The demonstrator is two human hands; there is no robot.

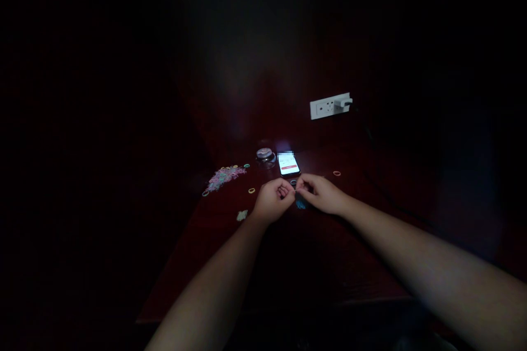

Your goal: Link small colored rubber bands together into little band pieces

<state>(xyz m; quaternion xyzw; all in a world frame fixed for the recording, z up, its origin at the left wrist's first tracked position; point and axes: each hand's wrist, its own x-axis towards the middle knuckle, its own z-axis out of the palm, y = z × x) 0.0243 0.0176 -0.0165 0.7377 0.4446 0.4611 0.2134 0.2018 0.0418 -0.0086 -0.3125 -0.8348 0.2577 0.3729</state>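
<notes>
My left hand (pixel 274 199) and my right hand (pixel 319 192) meet over a dark red table (pixel 288 263), fingers curled in a pinch where they touch. What they hold between them is too small and dim to name. A blue bit (pixel 301 204) shows just below the fingertips. A pile of small coloured rubber bands (pixel 224 175) lies to the left of my left hand, with loose bands (pixel 251 190) scattered nearby. A lit phone (pixel 287 164) lies flat just beyond my hands.
The room is very dark. A small round tin (pixel 264 154) sits left of the phone. A white wall socket (pixel 329 106) with a plug is behind. One loose band (pixel 336 173) lies right; a pale cluster (pixel 242 215) lies near my left wrist.
</notes>
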